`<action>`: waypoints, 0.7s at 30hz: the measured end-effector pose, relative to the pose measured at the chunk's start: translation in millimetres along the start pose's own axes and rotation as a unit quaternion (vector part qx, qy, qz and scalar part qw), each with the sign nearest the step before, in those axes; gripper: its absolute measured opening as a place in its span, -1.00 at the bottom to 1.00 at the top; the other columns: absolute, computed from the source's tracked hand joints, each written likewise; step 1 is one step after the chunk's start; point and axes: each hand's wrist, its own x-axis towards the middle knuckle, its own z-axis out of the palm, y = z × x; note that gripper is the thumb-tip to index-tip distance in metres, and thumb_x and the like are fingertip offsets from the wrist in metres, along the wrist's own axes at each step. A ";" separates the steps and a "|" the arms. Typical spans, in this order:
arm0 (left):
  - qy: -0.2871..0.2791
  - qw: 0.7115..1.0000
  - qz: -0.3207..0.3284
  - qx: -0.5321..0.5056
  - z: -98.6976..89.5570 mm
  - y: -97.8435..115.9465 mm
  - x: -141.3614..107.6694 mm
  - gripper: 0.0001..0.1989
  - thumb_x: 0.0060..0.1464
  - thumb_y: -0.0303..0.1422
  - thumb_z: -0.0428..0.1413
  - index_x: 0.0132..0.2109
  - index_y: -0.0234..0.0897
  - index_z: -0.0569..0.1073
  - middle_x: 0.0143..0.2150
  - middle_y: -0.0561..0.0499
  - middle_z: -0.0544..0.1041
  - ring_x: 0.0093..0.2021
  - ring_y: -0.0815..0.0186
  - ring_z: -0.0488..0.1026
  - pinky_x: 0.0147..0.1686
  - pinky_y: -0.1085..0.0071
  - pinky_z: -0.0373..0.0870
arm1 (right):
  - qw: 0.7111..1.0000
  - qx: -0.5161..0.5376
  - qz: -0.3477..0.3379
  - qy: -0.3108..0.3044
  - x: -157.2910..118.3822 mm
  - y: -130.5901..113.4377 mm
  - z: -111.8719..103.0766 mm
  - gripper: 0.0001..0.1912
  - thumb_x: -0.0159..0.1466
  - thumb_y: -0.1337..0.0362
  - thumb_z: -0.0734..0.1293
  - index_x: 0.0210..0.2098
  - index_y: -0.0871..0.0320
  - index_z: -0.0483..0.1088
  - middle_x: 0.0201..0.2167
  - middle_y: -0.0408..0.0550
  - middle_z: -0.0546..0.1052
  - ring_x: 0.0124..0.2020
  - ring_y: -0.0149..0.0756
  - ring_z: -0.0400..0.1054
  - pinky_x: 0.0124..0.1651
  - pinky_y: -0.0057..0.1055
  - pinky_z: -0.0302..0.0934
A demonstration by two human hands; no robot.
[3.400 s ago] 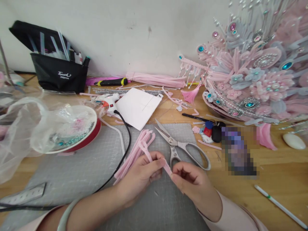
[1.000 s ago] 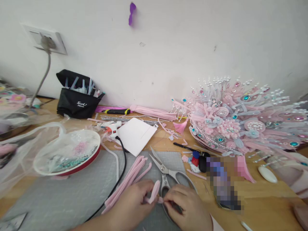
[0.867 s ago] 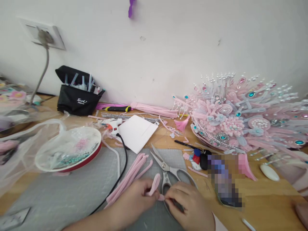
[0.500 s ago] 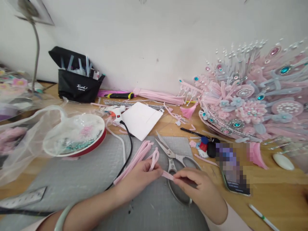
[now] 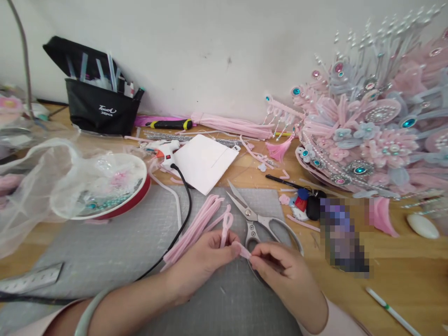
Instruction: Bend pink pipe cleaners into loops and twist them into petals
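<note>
Fingers of the left hand [image 5: 206,255] and right hand [image 5: 285,274] pinch one pink chenille stem [image 5: 244,251], its loop formed, its tail seemingly unfinished; a stem bundle [image 5: 196,226] lies beside the left fingers.

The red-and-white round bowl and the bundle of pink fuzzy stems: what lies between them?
In the head view, a white fuzzy strip and a thin black cable lie between, on the grey gridded mat.

The strip [image 5: 244,251] looks soft and fuzzy, the scissors [image 5: 248,214] smooth metal, the counter [image 5: 402,266] smooth wood, the pouch [image 5: 100,119] by its back edge matt cloth.
</note>
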 end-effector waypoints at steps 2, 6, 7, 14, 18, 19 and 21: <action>-0.002 1.000 0.009 -0.014 0.2 -1.7 -0.1 -0.78 -0.01 -0.23 0.07 -0.40 -0.31 0.29 -0.61 0.20 0.13 -0.59 0.50 -0.05 -0.59 0.51 -0.13 | 0.989 0.113 0.076 -0.051 0.3 4.4 5.2 -0.80 0.13 0.22 0.26 -0.54 0.21 0.32 -0.64 -0.19 0.35 -0.67 -0.53 0.14 -0.62 -0.59 0.04; -0.027 0.996 0.010 -0.079 0.7 -3.3 -1.7 -0.82 0.02 -0.28 0.06 -0.42 -0.32 0.31 -0.62 0.18 0.13 -0.59 0.50 -0.05 -0.58 0.51 -0.11 | 0.926 0.328 0.139 -0.123 2.9 11.3 11.2 -0.73 0.04 0.14 0.35 -0.46 0.23 0.28 -0.64 -0.13 0.46 -0.71 -0.56 0.21 -0.63 -0.61 0.11; -0.042 0.992 0.000 -0.115 1.1 -4.0 -2.4 -0.82 0.03 -0.29 0.06 -0.42 -0.32 0.30 -0.63 0.19 0.10 -0.60 0.50 -0.08 -0.58 0.50 -0.13 | 0.911 0.367 0.139 -0.126 3.2 11.4 11.8 -0.72 0.03 0.15 0.37 -0.44 0.23 0.28 -0.67 -0.14 0.46 -0.73 -0.55 0.22 -0.63 -0.62 0.12; -0.101 0.943 -0.040 -0.315 6.0 -12.5 -5.9 -0.83 0.01 -0.32 0.07 -0.43 -0.31 0.27 -0.61 0.18 0.04 -0.60 0.50 -0.14 -0.61 0.52 -0.21 | 0.848 0.488 0.151 -0.138 0.9 5.2 19.0 -0.74 0.05 0.19 0.38 -0.42 0.29 0.34 -0.70 -0.10 0.49 -0.74 -0.56 0.27 -0.65 -0.65 0.12; -0.097 0.929 -0.032 -0.356 8.8 -14.0 -6.5 -0.85 0.00 -0.36 0.09 -0.43 -0.33 0.29 -0.57 0.15 0.11 -0.60 0.52 -0.10 -0.62 0.53 -0.21 | 0.840 0.498 0.147 -0.157 0.0 5.5 22.5 -0.75 0.06 0.20 0.37 -0.47 0.32 0.36 -0.72 -0.09 0.48 -0.75 -0.56 0.26 -0.66 -0.66 0.11; -0.097 0.925 -0.032 -0.366 9.4 -14.2 -6.6 -0.85 0.00 -0.36 0.09 -0.43 -0.33 0.29 -0.56 0.15 0.12 -0.60 0.52 -0.10 -0.62 0.54 -0.21 | 0.840 0.497 0.145 -0.159 -0.4 5.2 22.7 -0.74 0.07 0.20 0.37 -0.47 0.32 0.36 -0.72 -0.09 0.48 -0.75 -0.57 0.25 -0.66 -0.66 0.10; -0.105 0.921 -0.035 -0.374 10.0 -14.9 -6.6 -0.84 0.00 -0.34 0.10 -0.43 -0.33 0.29 -0.57 0.16 0.11 -0.61 0.52 -0.09 -0.62 0.54 -0.20 | 0.841 0.499 0.140 -0.156 -1.4 4.0 22.6 -0.75 0.07 0.20 0.38 -0.46 0.32 0.36 -0.72 -0.10 0.48 -0.75 -0.57 0.25 -0.66 -0.67 0.08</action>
